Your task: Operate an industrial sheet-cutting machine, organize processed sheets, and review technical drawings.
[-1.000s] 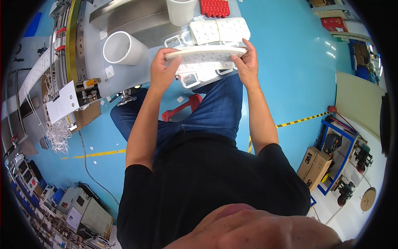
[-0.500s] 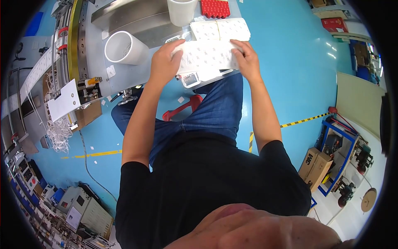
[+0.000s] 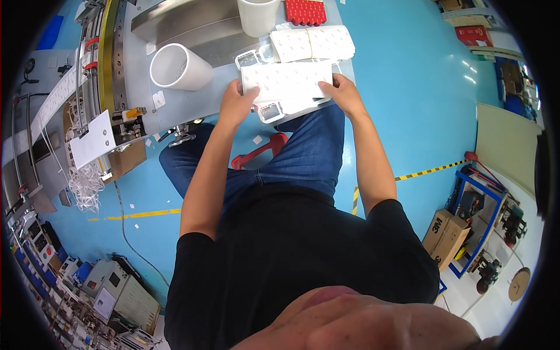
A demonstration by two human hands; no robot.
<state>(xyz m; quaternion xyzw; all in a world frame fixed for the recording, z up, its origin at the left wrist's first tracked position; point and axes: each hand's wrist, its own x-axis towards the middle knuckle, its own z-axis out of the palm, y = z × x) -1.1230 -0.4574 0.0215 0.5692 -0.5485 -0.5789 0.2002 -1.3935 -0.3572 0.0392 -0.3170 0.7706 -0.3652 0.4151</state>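
A flat stack of white strips with small faint print (image 3: pixel 286 79) is held level over the near edge of the bench, in front of me. My left hand (image 3: pixel 238 101) grips its left end, thumb on top and fingers beneath. At the right end my right hand (image 3: pixel 345 95) does the same, with its thumb lying on the near right corner. Beneath the stack, white plastic frames with clear windows (image 3: pixel 270 112) stick out at the near and far sides. Just beyond lies a similar white bundle (image 3: pixel 329 44) tied with a thin band.
Two white cups, one tipped toward me (image 3: pixel 195 71) and one farther back (image 3: pixel 258 18), stand on the grey bench (image 3: pixel 137 96). A red patterned pack (image 3: pixel 305 11) lies at the back. Machine rails (image 3: pixel 104 52) run along the left, and a red stool part (image 3: pixel 256 154) shows below.
Both hands have drawn slightly nearer and closed in on the ends of the stack. My thumbs now rest on its top, and its far edge has come nearer to me.
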